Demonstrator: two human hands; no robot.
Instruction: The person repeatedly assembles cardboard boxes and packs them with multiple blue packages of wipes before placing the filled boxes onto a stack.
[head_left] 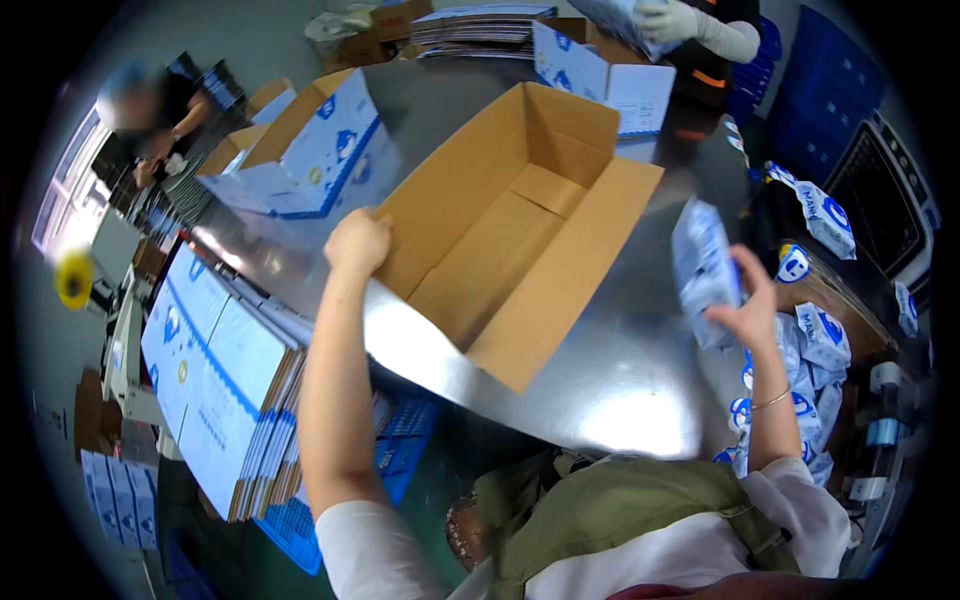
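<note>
An open cardboard box (490, 250), brown inside and with nothing in it, sits tilted at an angle on the metal table in front of me. My left hand (358, 243) is closed on the box's left edge. To the right of the box, my right hand (748, 305) grips a white-and-blue plastic packet (704, 265), thumb and fingers around its right side, held apart from the box. Below and right of that hand lies a heap of similar packets (822, 338).
Flattened white-and-blue cartons (215, 385) are stacked at left above a blue plastic crate (292, 530). Other open boxes (305, 155) stand on the metal table (610, 400). Across it, a person's gloved hand (668, 22) holds a packet. Another person stands far left. A conveyor (850, 270) runs along the right.
</note>
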